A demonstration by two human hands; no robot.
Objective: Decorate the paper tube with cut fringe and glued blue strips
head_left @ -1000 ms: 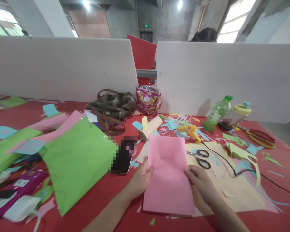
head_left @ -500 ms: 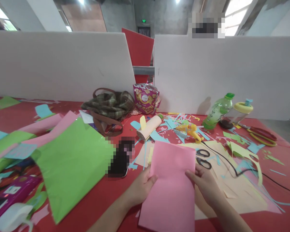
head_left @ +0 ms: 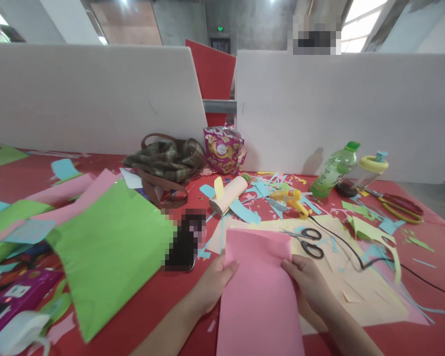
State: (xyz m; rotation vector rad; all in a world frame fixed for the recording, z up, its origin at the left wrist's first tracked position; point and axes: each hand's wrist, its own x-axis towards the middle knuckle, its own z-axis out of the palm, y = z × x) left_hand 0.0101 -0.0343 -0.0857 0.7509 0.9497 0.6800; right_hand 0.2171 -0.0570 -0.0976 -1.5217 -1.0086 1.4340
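Note:
A sheet of pink paper (head_left: pixel 259 296) is held up in front of me, its lower end running out of the bottom of the view. My left hand (head_left: pixel 219 277) pinches the left edge, thumb on the front face. On the opposite edge my right hand (head_left: pixel 304 274) grips it the same way; the fingers of both hands are partly hidden behind the sheet. Just beyond the right hand lie black-handled scissors (head_left: pixel 309 242), resting on cream paper (head_left: pixel 363 291). Behind the sheet is a paper-covered tube (head_left: pixel 230 194) with a yellow tab and blue pieces.
A yellow glue gun (head_left: pixel 292 199) trails a black cord. A green bottle (head_left: pixel 335 170), a lidded jar (head_left: pixel 363 175) and red-yellow scissors (head_left: pixel 402 205) stand or lie right. Left are green paper (head_left: pixel 113 252), a phone (head_left: pixel 187 244) and a plaid bag (head_left: pixel 170 158). White partitions (head_left: pixel 96 94) rise behind.
The pink sheet has shifted slightly left and its top edge has dropped, baring more of the black scissors. Its lower part now bows outward. Both hands keep their hold.

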